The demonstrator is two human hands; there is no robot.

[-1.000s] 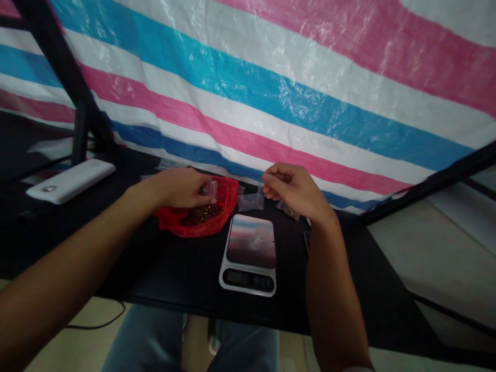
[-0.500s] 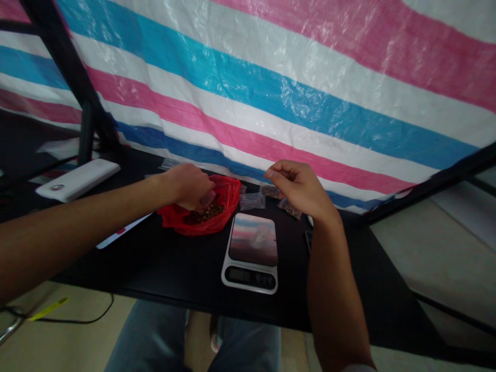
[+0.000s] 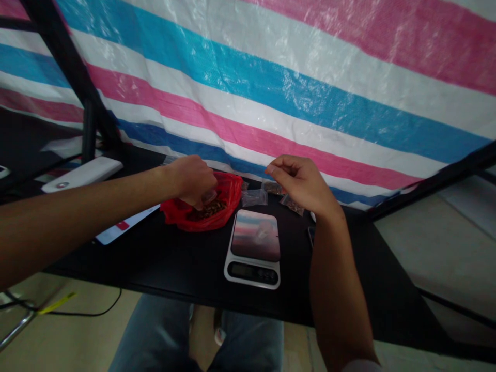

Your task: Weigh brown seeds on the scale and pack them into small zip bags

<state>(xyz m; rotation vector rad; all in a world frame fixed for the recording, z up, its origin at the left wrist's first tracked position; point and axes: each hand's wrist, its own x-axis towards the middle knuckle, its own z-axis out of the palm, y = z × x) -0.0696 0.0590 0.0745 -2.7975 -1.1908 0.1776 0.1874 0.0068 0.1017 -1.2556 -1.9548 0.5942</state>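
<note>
My left hand (image 3: 191, 178) reaches down into a red plastic bag (image 3: 228, 209), its fingers closed around a small clear plastic piece (image 3: 210, 196) whose exact kind I cannot make out. Under it, small brown pieces (image 3: 215, 208) lie in the open bag. To the right, my right hand (image 3: 296, 181) is raised above the table with thumb and fingers drawn together, and I see nothing in them. Below and behind that hand lie small clear bags with brownish contents (image 3: 292, 205) (image 3: 273, 188). A flat clear bag (image 3: 254, 197) rests between the red bag and these.
A white digital scale (image 3: 253, 276) with a shiny top plate stands in front on the black table (image 3: 170, 268). On the left are a white box-like device (image 3: 83, 174) and a white sheet with a red mark (image 3: 123, 226). A striped plastic sheet (image 3: 248, 103) hangs behind.
My left hand stays in the red bag, its grip on the clear piece shifting slightly. My right hand hardly moves. The view has shifted a little.
</note>
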